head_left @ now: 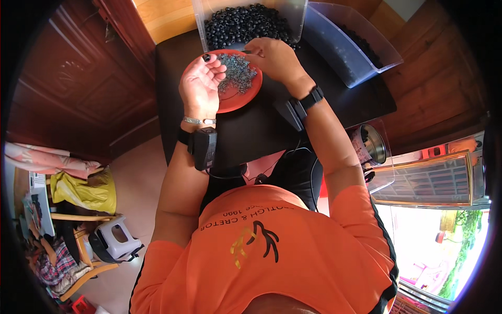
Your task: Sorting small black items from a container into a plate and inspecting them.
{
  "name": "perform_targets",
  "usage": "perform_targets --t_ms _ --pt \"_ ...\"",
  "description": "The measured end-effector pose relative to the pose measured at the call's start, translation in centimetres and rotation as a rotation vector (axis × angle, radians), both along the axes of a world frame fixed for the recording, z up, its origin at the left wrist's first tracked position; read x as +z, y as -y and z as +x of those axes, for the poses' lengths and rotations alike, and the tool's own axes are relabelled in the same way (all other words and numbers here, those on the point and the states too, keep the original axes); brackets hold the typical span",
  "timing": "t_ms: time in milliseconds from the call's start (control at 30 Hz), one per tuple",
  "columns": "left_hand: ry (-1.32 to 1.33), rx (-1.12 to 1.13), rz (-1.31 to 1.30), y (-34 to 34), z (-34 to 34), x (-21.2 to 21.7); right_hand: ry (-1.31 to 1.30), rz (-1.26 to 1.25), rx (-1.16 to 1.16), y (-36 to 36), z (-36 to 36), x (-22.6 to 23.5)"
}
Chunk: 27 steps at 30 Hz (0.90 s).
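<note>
Head view: we cup small grey metal rings (238, 70) over a round red plate (241, 99), left hand (201, 83) open-palmed, right hand (272, 55) pinching one.

Worktop (251, 131) bare and passable on the near side, between red plate (246, 97) and the person's body. Far edge blocked: clear bin of black rings (246, 23) just behind the plate, tilted blue-grey bin (345, 52) walls off the right. Metal can (368, 144) off right edge.
</note>
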State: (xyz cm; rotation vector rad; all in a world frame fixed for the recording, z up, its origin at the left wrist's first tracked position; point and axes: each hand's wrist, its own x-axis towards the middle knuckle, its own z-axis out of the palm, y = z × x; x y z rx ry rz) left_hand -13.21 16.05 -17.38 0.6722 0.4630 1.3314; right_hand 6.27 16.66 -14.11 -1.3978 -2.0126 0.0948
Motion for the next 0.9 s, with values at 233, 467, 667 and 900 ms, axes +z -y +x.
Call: perform_targets --t_ms 233,467,667,900 --pt "0.0 0.088 -0.139 0.2 0.3 -0.1 0.003 -0.128 -0.121 -3.6 0.9 -4.9" --pt "-0.004 0.076 -0.126 0.0 0.0 -0.5 -0.09 -0.208 -0.179 -3.1 2.7 -4.6" --pt "-0.059 0.087 -0.197 -0.2 -0.1 -0.8 0.027 -0.181 -0.227 -1.7 3.9 -3.2" --pt "-0.071 0.071 -0.2 0.0 0.1 -0.8 -0.124 -0.359 0.099 -0.5 5.5 -1.9"
